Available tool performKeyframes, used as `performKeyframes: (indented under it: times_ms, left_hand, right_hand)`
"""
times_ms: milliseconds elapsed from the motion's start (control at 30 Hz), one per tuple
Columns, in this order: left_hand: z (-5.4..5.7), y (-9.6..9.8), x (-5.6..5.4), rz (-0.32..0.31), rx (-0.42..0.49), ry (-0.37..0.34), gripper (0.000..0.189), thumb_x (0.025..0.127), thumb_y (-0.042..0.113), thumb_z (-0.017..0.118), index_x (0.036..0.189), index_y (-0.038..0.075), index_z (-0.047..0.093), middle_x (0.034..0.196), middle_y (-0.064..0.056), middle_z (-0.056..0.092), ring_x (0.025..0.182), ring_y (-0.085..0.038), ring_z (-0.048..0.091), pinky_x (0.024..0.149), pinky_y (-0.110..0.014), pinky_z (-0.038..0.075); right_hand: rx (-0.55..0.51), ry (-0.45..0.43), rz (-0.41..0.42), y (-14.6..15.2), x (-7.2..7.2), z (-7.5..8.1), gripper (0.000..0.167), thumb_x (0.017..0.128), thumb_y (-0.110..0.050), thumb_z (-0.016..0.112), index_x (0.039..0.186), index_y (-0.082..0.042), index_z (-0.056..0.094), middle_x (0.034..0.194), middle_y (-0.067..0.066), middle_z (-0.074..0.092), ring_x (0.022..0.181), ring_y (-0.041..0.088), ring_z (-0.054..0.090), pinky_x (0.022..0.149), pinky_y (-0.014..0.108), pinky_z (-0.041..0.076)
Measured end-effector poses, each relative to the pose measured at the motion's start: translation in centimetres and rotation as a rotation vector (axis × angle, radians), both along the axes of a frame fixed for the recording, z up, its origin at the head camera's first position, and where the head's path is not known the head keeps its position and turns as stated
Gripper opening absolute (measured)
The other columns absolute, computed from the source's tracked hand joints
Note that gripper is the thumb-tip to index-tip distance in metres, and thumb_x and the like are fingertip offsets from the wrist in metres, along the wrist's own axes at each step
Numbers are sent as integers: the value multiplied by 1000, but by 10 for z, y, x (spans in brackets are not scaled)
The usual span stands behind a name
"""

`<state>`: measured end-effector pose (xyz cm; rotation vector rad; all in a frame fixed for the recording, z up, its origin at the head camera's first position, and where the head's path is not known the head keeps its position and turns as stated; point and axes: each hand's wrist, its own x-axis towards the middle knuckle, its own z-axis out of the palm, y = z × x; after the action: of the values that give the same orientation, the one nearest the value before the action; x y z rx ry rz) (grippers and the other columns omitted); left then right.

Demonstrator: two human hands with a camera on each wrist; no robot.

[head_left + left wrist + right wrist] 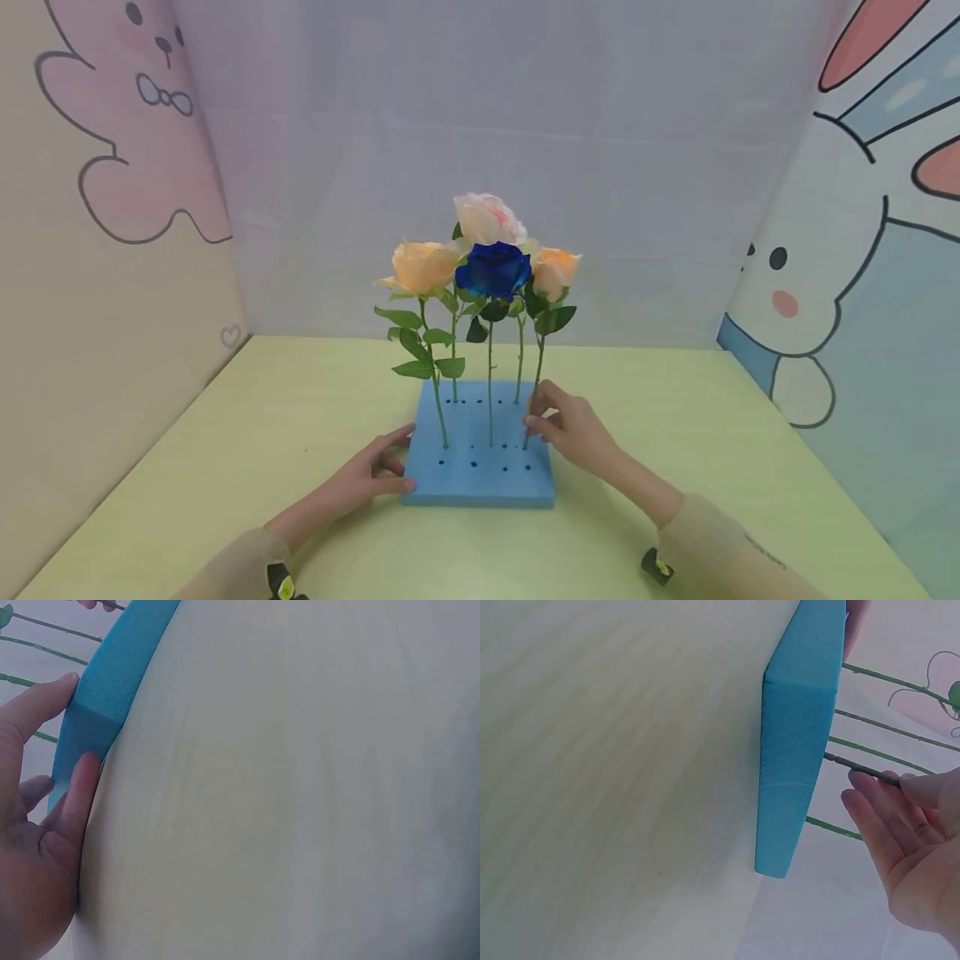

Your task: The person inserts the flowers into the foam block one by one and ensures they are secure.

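A blue foam block (480, 492) with small holes in its top lies on the table, with several artificial roses standing in it. My right hand (576, 429) pinches the dark lower stem (866, 771) of the orange-peach rose (557, 272) at the block's right side; the stem's foot meets the top. My left hand (367, 473) rests against the block's left side, its thumb near the front corner and its fingers fairly straight. A dark blue rose (493, 271) stands in the middle, a pale peach rose (422, 268) on the left, and a pink-white rose (489, 219) behind.
The pale yellow table (322, 400) spreads round the block. A plain pale curtain (480, 100) hangs behind it. Side walls carry a cartoon bear (142, 167) on the left and a cartoon rabbit (817, 267) on the right.
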<state>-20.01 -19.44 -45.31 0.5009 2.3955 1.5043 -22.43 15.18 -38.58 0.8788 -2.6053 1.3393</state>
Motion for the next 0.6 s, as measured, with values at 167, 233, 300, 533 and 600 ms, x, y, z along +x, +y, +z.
performKeyframes:
  times_ms: [167, 233, 300, 533, 600]
  left_hand:
    - [-1, 1, 1, -3, 7, -2, 87, 87, 24, 75, 157, 12, 25, 152, -24, 37, 104, -21, 57, 83, -23, 51]
    - [0, 2, 1, 1, 8, -7, 87, 87, 24, 75, 157, 12, 24, 152, -24, 37, 104, -21, 57, 83, -23, 51]
    - [1, 2, 1, 10, 5, -13, 87, 88, 24, 75, 157, 12, 25, 153, -24, 37, 105, -21, 57, 83, -23, 51]
    - [4, 1, 3, 27, -23, -22, 86, 87, 26, 75, 157, 12, 26, 153, -23, 38, 105, -21, 57, 83, -23, 49]
    - [6, -2, 4, 19, -36, -8, 85, 88, 26, 75, 156, 10, 27, 152, -22, 39, 107, -21, 58, 85, -24, 49]
  right_hand:
    - [10, -10, -8, 2, 0, -1, 12, 94, -5, 64, 102, -6, 55, 94, 11, 70, 80, 25, 75, 67, 21, 57]
    - [19, -8, -24, 3, 0, -1, 13, 94, -7, 66, 104, -7, 58, 95, 10, 72, 82, 24, 75, 69, 22, 58]
    - [31, -1, -33, 5, 0, -1, 17, 93, -9, 67, 109, -7, 60, 99, 11, 74, 87, 24, 75, 73, 25, 59]
    - [41, 10, -39, 13, 5, 2, 36, 92, -12, 69, 126, -9, 56, 123, 14, 68, 111, 30, 68, 88, 38, 57]
    - [52, 38, -48, 17, 8, 4, 41, 92, -15, 70, 129, -9, 55, 127, 13, 66, 116, 30, 66, 91, 42, 56]
